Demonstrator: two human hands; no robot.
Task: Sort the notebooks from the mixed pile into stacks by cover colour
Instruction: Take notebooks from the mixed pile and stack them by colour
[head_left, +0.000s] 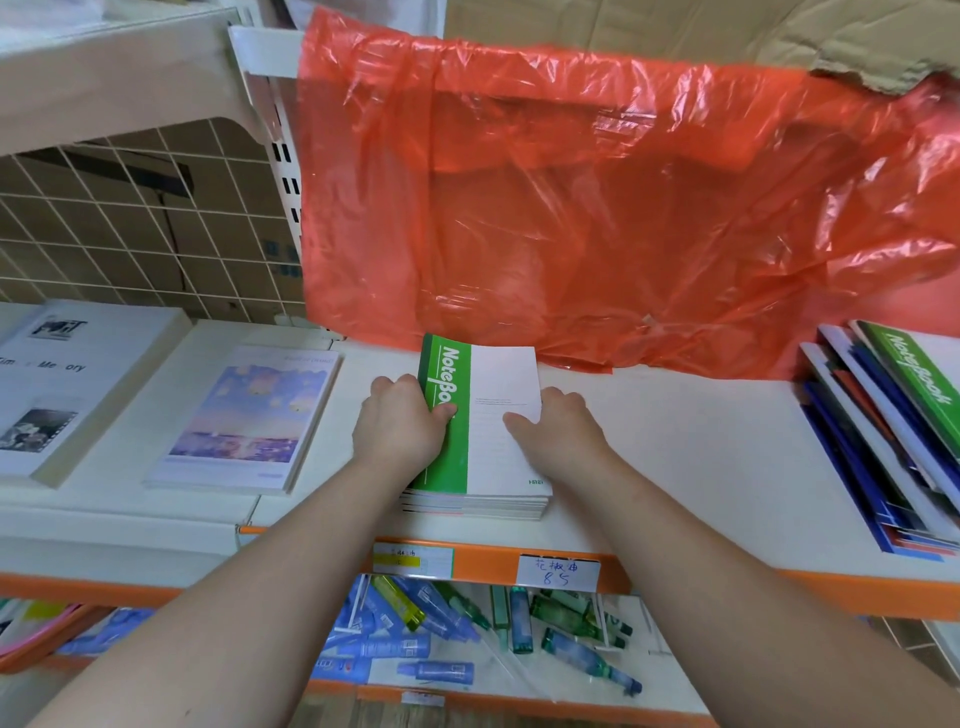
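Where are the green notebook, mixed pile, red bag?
green notebook (498, 374): head view, white part of cover
mixed pile (883, 457): head view, fanned covers mid-pile
red bag (571, 208): head view, middle of the plastic

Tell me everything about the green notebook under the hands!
The green notebook has a white cover with a wide green band down its spine side, where white letters read NoteBo, the rest under a thumb. It looks like thin glossy card. It lies flat and closed on top of a stack of notebooks on the white shelf, in front of the orange plastic bag. The left hand grips its spine edge; the right hand holds the opposite edge, thumb on the cover.
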